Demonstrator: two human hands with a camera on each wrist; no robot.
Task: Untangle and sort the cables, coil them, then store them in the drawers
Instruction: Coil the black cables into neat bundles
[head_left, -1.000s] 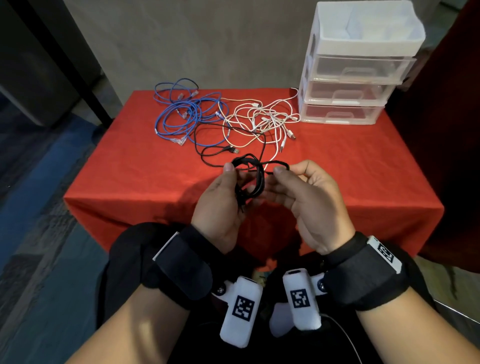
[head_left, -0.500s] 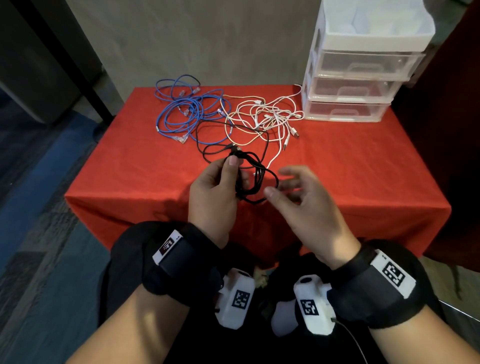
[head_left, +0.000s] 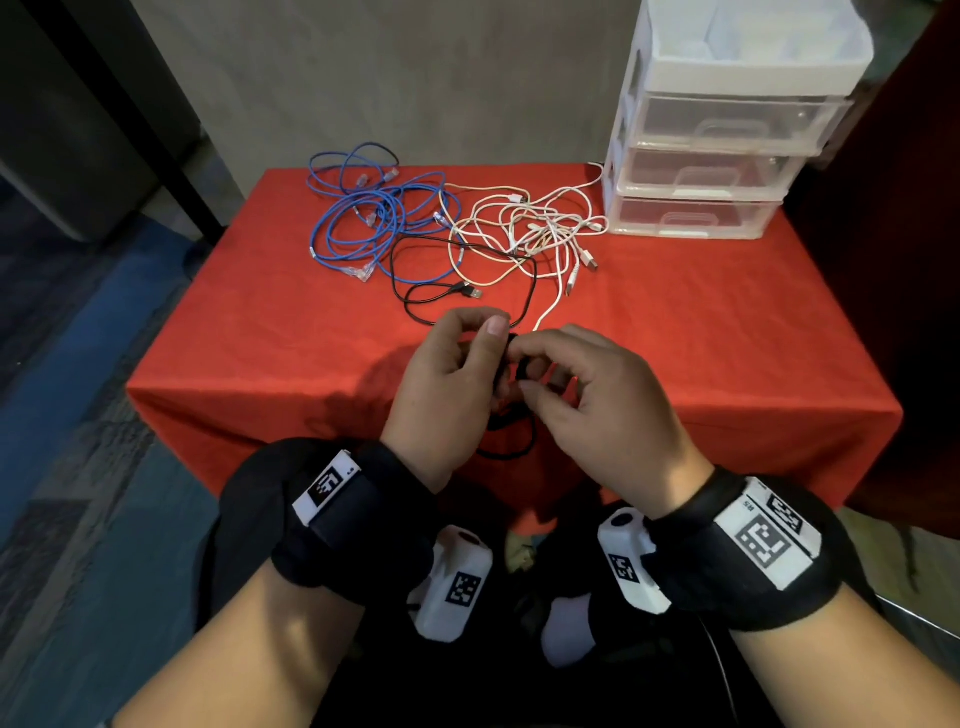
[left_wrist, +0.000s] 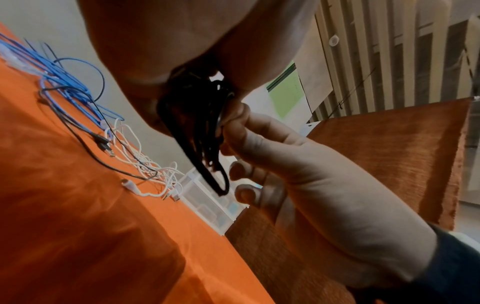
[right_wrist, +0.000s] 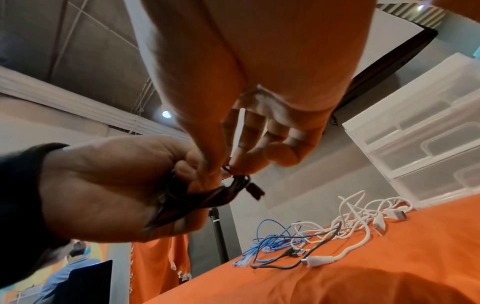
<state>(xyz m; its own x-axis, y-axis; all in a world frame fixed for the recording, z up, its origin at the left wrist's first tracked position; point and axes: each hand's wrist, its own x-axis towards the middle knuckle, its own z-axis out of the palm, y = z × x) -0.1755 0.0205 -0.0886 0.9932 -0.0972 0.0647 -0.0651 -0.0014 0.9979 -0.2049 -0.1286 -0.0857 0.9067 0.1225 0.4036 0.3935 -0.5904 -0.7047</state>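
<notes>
My left hand (head_left: 457, 364) grips a coiled black cable (head_left: 506, 439) above the table's front edge; its loops hang below my palm (left_wrist: 205, 127). My right hand (head_left: 566, 379) pinches a strand of that same coil (right_wrist: 207, 197) between thumb and forefinger, right beside the left thumb. A second black cable (head_left: 441, 270) lies loose on the red tablecloth (head_left: 260, 332). Behind it sit a tangle of blue cables (head_left: 374, 218) at the back left and a tangle of white cables (head_left: 540, 228) in the middle. The clear plastic drawer unit (head_left: 722, 156) stands at the back right, all drawers closed.
The table's front edge (head_left: 363, 400) lies just under my hands. A dark red curtain (head_left: 893, 260) hangs right of the table. A black stand pole (head_left: 156, 135) rises at the back left. A seated person at a laptop (right_wrist: 78, 273) shows in the right wrist view.
My right hand has moved in from an open reach and now pinches the black coil next to my left thumb. The coil has been drawn tighter in the left hand.
</notes>
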